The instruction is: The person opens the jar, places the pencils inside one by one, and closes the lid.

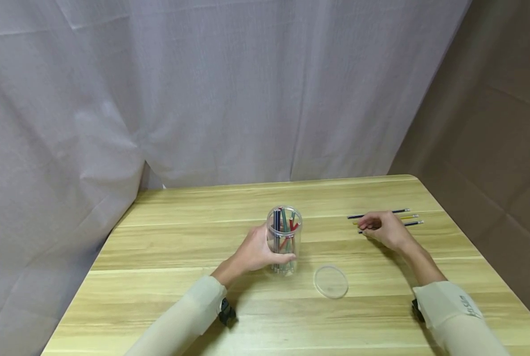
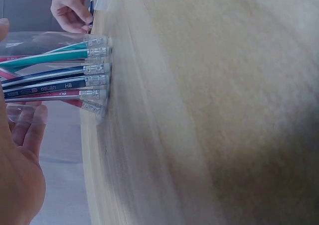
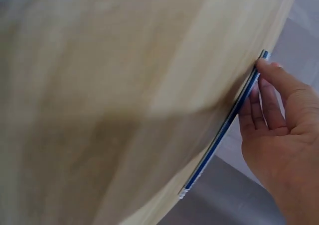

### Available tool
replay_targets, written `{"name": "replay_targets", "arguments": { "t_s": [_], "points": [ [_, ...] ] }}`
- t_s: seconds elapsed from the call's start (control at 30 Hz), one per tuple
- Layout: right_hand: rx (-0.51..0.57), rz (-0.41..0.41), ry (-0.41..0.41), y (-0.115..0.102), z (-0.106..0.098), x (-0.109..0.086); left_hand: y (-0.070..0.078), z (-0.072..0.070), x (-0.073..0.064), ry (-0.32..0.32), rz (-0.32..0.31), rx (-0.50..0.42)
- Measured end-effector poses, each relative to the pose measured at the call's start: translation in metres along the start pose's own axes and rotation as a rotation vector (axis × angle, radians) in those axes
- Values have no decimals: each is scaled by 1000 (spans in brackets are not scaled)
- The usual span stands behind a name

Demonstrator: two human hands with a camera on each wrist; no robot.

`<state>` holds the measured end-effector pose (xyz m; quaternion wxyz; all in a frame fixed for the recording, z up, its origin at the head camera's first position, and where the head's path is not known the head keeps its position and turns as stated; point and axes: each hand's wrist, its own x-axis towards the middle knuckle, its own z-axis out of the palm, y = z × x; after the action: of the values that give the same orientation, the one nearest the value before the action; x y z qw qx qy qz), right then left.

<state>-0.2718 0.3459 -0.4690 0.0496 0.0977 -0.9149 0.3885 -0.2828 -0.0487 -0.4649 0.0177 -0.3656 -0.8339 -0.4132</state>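
Note:
My left hand (image 1: 258, 249) grips a clear plastic jar (image 1: 298, 244) from its left side, thumb across the front. Inside the jar stand several pencils (image 2: 55, 85) in dark blue, green and red, their eraser ends at the bottom. To the right, my right hand (image 1: 389, 231) is low over three loose pencils lying side by side. Its thumb and fingers pinch the nearest one, a dark blue pencil (image 3: 219, 133), close to the end away from the eraser. Beyond it lie a yellow pencil (image 1: 409, 216) and another dark blue pencil (image 1: 400, 211), both partly hidden by the hand.
A round clear lid (image 1: 331, 282) lies flat on the wooden table (image 1: 167, 291), in front of the jar and to its right. Grey cloth (image 1: 220, 99) hangs behind the table's back edge, and a brown surface (image 1: 505, 188) rises beyond the right edge.

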Motion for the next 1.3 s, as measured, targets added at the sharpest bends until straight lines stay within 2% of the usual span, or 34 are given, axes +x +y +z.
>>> {"name": "replay_targets", "arguments": {
  "t_s": [0.17,0.43,0.67,0.83,1.0,1.13,1.3],
  "points": [
    [-4,-10,30,6,0,-2,1,0,1,6,2,4],
    [2,6,16,7,5,-5,1,-1,-2,4,-9,1],
    [31,-54,23,-4,16,-7,1,0,-2,0,-11,-11],
    [155,-43,5,-26,16,-7,2,0,-1,10,-12,-1],
    [286,-24,2,-61,11,-5,2,-1,-1,5,-5,-3],
    [364,-48,22,-89,7,-5,2,-1,-1,2,-5,-8],
    [512,-91,58,-119,3,-7,1,0,-1,3,-14,-1]
  ]
}}
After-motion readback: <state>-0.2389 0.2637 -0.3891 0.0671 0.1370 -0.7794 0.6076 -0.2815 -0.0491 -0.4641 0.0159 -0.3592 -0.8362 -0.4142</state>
